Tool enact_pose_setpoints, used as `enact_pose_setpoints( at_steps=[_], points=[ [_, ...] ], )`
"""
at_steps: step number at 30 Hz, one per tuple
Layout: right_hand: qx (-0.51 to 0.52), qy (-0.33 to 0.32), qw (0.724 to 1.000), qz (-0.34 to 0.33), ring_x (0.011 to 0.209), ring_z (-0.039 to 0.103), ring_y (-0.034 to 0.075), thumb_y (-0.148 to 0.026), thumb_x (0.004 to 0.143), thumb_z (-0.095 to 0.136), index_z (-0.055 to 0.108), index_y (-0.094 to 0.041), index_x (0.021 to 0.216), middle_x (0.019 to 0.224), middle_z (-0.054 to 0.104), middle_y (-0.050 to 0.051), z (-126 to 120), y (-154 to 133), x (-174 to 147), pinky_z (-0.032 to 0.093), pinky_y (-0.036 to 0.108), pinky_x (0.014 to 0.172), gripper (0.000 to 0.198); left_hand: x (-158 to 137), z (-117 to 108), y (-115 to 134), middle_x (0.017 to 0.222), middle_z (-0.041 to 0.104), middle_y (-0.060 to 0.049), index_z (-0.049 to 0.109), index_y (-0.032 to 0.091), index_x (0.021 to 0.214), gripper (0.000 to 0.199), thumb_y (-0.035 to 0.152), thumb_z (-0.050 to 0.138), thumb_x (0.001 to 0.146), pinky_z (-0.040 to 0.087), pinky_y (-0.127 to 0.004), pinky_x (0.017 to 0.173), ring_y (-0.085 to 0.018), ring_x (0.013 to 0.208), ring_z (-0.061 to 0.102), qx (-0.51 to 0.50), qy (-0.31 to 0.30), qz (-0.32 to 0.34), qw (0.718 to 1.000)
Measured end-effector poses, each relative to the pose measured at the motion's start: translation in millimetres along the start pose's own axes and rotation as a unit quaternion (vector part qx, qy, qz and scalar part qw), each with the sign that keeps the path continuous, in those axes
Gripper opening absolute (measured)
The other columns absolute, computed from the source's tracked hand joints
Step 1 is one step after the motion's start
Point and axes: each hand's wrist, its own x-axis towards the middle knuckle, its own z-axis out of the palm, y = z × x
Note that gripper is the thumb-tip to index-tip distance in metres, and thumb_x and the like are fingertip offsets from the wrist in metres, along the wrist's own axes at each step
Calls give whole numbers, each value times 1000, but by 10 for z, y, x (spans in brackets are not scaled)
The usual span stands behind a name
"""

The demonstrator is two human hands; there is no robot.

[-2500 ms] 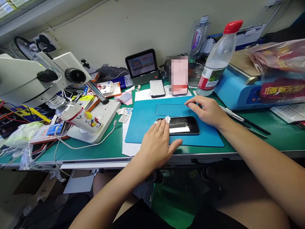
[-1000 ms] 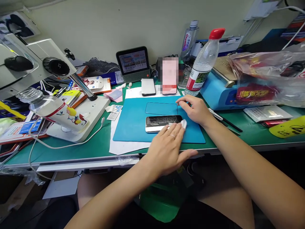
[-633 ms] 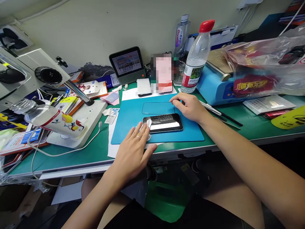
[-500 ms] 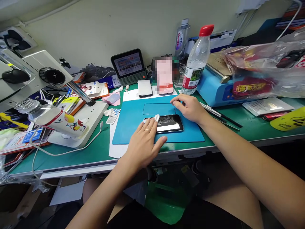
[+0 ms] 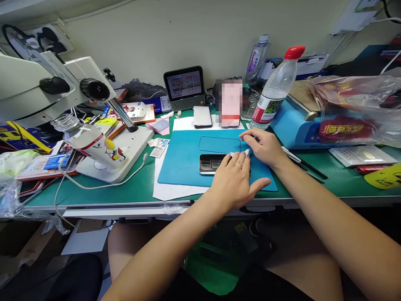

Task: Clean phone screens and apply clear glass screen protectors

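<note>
A phone (image 5: pixel 205 164) lies screen up on a blue mat (image 5: pixel 178 167), lights reflecting on its dark glass. Across its right half my left hand (image 5: pixel 233 175) lies flat, fingers close together and thumb out to the side. Under those fingertips is a crumpled white wipe (image 5: pixel 246 153), its ends sticking out. My right hand (image 5: pixel 263 146) rests on the mat beyond the phone's right end, fingers loosely curled; anything inside them is hidden. Its fingertips are by the right end of a thin, clear phone-shaped sheet or outline (image 5: pixel 219 144) behind the phone.
A microscope (image 5: pixel 78 83) and a tilted glass bottle (image 5: pixel 94 142) stand left, near a white cable (image 5: pixel 125 182). At the back are a smart display (image 5: pixel 184 85), a white-topped slab (image 5: pixel 202 116) and a propped phone (image 5: pixel 231 102). Right are a red-capped bottle (image 5: pixel 275 94), a blue device (image 5: pixel 291 125) and tweezers-like tools (image 5: pixel 308 167).
My left hand has slid the wipe rightward over the phone, uncovering its left end. My right hand stays in place. The camera view has shifted a little.
</note>
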Motion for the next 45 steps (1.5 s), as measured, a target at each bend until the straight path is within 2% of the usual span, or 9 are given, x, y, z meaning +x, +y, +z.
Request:
enact_pose_setpoints(
  at_steps=[4, 10, 17, 22, 28, 32, 36, 41, 45],
  points=[
    [-10, 3, 1000, -6, 86, 71, 26, -28, 90, 55, 73, -22, 87, 90, 78, 7, -6, -9, -4, 52, 38, 72, 20, -147, -80, -302, 161, 40, -18, 35, 2, 156, 78, 62, 23, 107, 22, -46, 126, -30, 151, 35, 7, 1, -25, 1000],
    [-18, -25, 999, -28, 81, 69, 27, -23, 85, 56, 70, -25, 79, 87, 76, 6, -8, -14, 0, 52, 40, 71, 16, -501, -270, -781, 163, 35, -16, 35, 6, 157, 64, 49, 22, 110, 20, -50, 128, -27, 153, 32, 35, -39, -31, 998],
    [5, -45, 998, -38, 82, 67, 29, -22, 81, 57, 66, -27, 73, 83, 72, 6, 18, 24, 21, 51, 44, 76, 13, -860, -388, -934, 165, 32, -14, 37, 8, 156, 59, 43, 24, 111, 20, -48, 128, -25, 156, 24, 34, -70, -13, 997],
    [-2, -43, 999, -33, 80, 67, 28, -23, 81, 58, 67, -28, 74, 85, 73, 5, 34, 11, 28, 50, 43, 73, 13, -960, -423, -878, 165, 31, -13, 37, 7, 156, 60, 45, 26, 110, 20, -44, 129, -25, 156, 22, 25, -76, -3, 997],
    [-19, -25, 999, -31, 76, 66, 25, -22, 82, 55, 68, -27, 75, 84, 75, 5, 50, -6, 26, 50, 40, 68, 16, -974, -478, -721, 164, 33, -13, 37, 8, 156, 62, 48, 30, 110, 21, -41, 128, -24, 155, 27, 20, -83, 46, 995],
    [-19, -6, 999, -37, 78, 67, 26, -21, 83, 55, 69, -27, 75, 85, 76, 5, 58, -3, 34, 52, 41, 73, 17, -712, -403, -510, 164, 34, -12, 38, 9, 156, 66, 53, 32, 108, 22, -40, 128, -26, 154, 29, 7, -91, 99, 991],
    [-22, 9, 999, -33, 81, 69, 25, -20, 84, 54, 69, -25, 76, 86, 76, 6, 40, 13, 28, 52, 40, 75, 17, -357, -208, -170, 163, 37, -14, 39, 3, 154, 79, 64, 34, 104, 20, -36, 128, -28, 153, 33, 11, -53, 146, 988],
    [-25, 13, 999, -19, 81, 69, 25, -20, 85, 54, 69, -24, 77, 86, 76, 5, 6, 30, 0, 52, 38, 72, 17, -310, -40, 87, 162, 38, -18, 40, 0, 153, 94, 76, 28, 98, 23, -38, 127, -30, 152, 34, 27, -1, 88, 996],
    [-30, 12, 999, -12, 81, 69, 25, -18, 84, 55, 70, -25, 77, 87, 76, 5, 2, 31, -10, 52, 39, 75, 17, -606, -67, -92, 162, 36, -19, 36, 1, 156, 97, 77, 21, 98, 27, -42, 126, -31, 152, 33, 23, 6, 12, 1000]
  ],
)
